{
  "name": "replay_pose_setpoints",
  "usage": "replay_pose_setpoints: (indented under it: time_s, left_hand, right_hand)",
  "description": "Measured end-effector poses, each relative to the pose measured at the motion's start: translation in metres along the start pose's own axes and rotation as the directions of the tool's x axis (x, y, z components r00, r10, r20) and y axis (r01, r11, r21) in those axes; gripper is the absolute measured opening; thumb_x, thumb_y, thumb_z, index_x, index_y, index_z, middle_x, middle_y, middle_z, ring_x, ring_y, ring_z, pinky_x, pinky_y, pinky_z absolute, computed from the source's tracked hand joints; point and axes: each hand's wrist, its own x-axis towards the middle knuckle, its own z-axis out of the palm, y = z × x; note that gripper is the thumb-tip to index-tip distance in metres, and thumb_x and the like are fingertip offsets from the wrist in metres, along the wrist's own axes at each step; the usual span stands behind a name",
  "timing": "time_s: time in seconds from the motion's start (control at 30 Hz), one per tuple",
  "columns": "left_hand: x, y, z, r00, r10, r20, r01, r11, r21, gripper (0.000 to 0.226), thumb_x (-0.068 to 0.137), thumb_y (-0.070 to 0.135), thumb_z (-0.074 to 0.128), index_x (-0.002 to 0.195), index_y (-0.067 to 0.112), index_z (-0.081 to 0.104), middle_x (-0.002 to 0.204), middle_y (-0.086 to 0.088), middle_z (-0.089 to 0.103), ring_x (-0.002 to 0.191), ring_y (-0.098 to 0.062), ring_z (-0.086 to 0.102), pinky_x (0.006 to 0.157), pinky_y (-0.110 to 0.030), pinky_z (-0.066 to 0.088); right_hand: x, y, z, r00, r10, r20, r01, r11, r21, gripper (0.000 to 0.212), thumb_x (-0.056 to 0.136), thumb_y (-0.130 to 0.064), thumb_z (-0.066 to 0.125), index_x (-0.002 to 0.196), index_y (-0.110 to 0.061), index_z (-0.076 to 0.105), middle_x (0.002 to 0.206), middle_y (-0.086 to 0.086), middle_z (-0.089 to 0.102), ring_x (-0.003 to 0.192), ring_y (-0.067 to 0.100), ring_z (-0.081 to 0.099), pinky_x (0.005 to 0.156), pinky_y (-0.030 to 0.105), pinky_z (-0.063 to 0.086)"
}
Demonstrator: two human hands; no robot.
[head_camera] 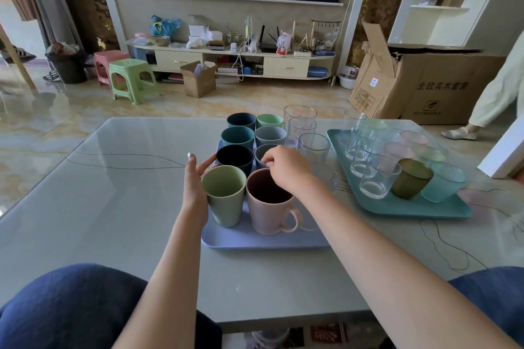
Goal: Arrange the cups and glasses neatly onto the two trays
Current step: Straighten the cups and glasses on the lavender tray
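Note:
A lavender tray (255,241) in front of me carries two rows of coloured cups and, on its right, some clear glasses (313,146). Nearest me stand a green cup (225,195) and a pink mug (269,201) with its handle towards me. My left hand (195,178) rests flat against the green cup's left side, fingers straight. My right hand (286,170) curls over the pink mug's far rim and pinches it. Behind them sit a navy cup (235,157) and a grey cup (270,134). A teal tray (411,208) to the right holds several clear and tinted glasses.
The glass-topped table (127,207) stretches bare to the left. A low clear glass (330,178) sits under my right wrist, between the trays. A person's leg and shoe (459,133) stand beyond the table's right corner, beside a cardboard box (425,85).

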Motion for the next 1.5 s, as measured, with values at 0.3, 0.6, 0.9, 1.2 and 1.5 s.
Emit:
replay_pose_setpoints:
  time_s: [0.3, 0.6, 0.9, 1.2, 1.5]
  left_hand:
    - [-0.006, -0.008, 0.001, 0.996, -0.012, -0.092, 0.008, 0.999, -0.046, 0.060, 0.096, 0.054, 0.020, 0.121, 0.017, 0.059, 0.103, -0.008, 0.066, 0.085, -0.015, 0.061, 0.080, -0.030, 0.045]
    - [-0.022, -0.023, 0.008, 0.989, -0.064, -0.132, 0.055, 0.996, -0.071, 0.054, 0.093, 0.056, 0.034, 0.104, 0.013, 0.065, 0.102, -0.007, 0.068, 0.099, -0.020, 0.060, 0.093, -0.031, 0.044]
    - [-0.026, -0.027, 0.011, 0.977, -0.076, -0.200, 0.072, 0.997, -0.026, 0.055, 0.083, 0.061, 0.043, 0.106, 0.017, 0.065, 0.114, -0.009, 0.067, 0.109, -0.025, 0.061, 0.105, -0.044, 0.041]
    - [-0.032, -0.027, 0.017, 0.972, 0.015, -0.233, 0.000, 0.998, 0.063, 0.048, 0.096, 0.047, 0.037, 0.119, 0.013, 0.062, 0.117, -0.006, 0.064, 0.108, -0.020, 0.058, 0.091, -0.027, 0.040]
    - [-0.031, -0.032, 0.017, 0.964, 0.014, -0.266, 0.006, 0.997, 0.074, 0.049, 0.093, 0.053, 0.037, 0.117, 0.019, 0.063, 0.118, -0.003, 0.064, 0.110, -0.019, 0.057, 0.098, -0.031, 0.041]
  right_hand:
    - [-0.015, -0.005, -0.005, 0.986, -0.099, -0.137, 0.108, 0.992, 0.063, 0.029, 0.095, -0.017, 0.046, 0.115, -0.022, 0.066, 0.115, 0.001, 0.068, 0.108, 0.023, 0.058, 0.090, 0.036, 0.048]
    - [-0.093, 0.004, 0.021, 0.895, -0.336, -0.291, 0.254, 0.924, -0.287, 0.018, 0.077, -0.034, 0.054, 0.069, -0.022, 0.065, 0.062, -0.004, 0.067, 0.068, 0.023, 0.064, 0.083, 0.033, 0.030]
    - [-0.098, -0.002, 0.024, 0.874, -0.355, -0.331, 0.223, 0.900, -0.374, 0.027, 0.076, -0.035, 0.049, 0.057, -0.024, 0.064, 0.048, -0.004, 0.064, 0.054, 0.018, 0.061, 0.081, 0.029, 0.051]
    - [-0.095, 0.010, 0.028, 0.862, -0.346, -0.370, 0.191, 0.898, -0.396, 0.018, 0.071, -0.036, 0.057, 0.059, -0.025, 0.064, 0.049, -0.005, 0.063, 0.054, 0.018, 0.061, 0.083, 0.031, 0.033]
    - [-0.103, 0.030, 0.012, 0.752, -0.245, -0.611, 0.277, 0.960, -0.044, 0.029, 0.088, -0.026, 0.048, 0.111, -0.020, 0.066, 0.118, 0.001, 0.064, 0.106, 0.023, 0.055, 0.099, 0.033, 0.034]
